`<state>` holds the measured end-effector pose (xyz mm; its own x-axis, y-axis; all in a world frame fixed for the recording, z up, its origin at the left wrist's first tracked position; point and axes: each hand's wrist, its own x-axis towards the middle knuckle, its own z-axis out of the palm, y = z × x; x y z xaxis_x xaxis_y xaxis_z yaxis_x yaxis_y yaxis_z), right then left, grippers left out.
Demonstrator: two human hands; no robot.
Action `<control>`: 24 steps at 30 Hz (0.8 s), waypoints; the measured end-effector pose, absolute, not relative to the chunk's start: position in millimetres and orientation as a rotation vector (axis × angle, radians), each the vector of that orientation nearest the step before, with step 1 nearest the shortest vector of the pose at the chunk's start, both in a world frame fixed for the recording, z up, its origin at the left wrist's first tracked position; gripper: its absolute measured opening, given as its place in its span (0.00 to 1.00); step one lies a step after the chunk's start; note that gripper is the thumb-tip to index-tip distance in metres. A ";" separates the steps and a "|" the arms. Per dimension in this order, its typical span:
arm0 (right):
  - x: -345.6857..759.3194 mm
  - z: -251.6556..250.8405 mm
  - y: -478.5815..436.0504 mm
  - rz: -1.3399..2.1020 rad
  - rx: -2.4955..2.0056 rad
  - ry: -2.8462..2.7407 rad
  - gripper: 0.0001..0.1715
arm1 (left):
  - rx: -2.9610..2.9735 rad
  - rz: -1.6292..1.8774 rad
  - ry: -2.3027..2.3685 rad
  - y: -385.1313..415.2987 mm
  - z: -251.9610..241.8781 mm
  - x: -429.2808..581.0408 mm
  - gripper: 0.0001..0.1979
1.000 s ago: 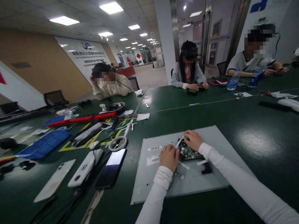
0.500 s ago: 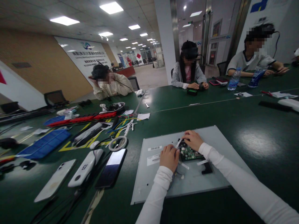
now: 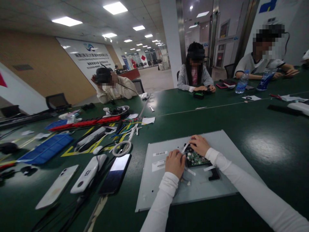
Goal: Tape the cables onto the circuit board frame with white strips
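Low in the frame, right of centre, a grey panel lies on the green worktop, with a circuit board on it. The person's right hand is over the board's upper edge, its fingers closed on the upper end of a short white strip. The left hand is at the strip's lower end, just left of the board. Its fingers are bent and bunched, but their tips are partly hidden, so I cannot tell whether they grip the strip. The strip slants between the two hands.

A black bracket lies on the panel below and right of the board, and a label is stuck near the panel's upper left corner.

In the lower left of the frame lie a dark phone, a power bank and a white phone. A white ring touches the dark phone's upper end or sits just above it. Further left is a blue tray.
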<state>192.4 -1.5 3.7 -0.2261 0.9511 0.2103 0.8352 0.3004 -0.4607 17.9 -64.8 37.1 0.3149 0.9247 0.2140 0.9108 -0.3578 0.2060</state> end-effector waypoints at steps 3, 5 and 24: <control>192.1 4.1 -1.8 0.328 -1.592 -2.125 0.14 | 2.525 0.441 1.752 -65.7 37.0 18.3 0.13; 191.8 4.1 -1.9 0.318 -1.596 -2.126 0.14 | 2.538 0.422 1.762 -66.3 36.7 18.6 0.14; 191.7 2.8 -1.3 0.319 -1.585 -2.122 0.15 | 2.573 0.321 1.799 -66.9 34.0 19.8 0.17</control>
